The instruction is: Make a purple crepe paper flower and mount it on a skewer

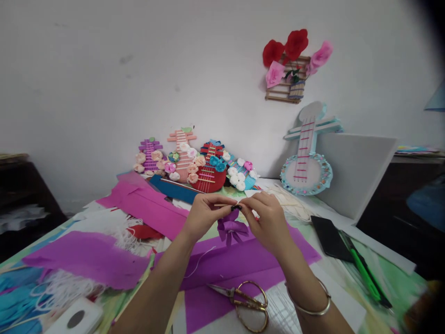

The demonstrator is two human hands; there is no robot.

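Both hands meet above the middle of the table, thumbs nearly touching. My left hand (207, 213) is closed in a pinch, with a thin wooden stick (222, 205) between thumb and fingers. A purple crepe-paper flower (231, 228) hangs just under the fingertips, its petals spread downward. Closed at the flower's top, my right hand (266, 218) pinches it; the exact contact is hidden by the fingers. Purple crepe paper (239, 264) lies beneath, with a white thread (200, 262) across it. Gold-handled scissors (248, 301) rest nearer me, blades pointing left.
Small paper-flowered instrument models (210, 171) lean on the wall, beside a larger light-blue one (308, 169). Pink paper (146, 206), purple sheets (90, 260) and white string (66, 287) cover the left. A black phone (330, 237) and green cutter (365, 273) lie right.
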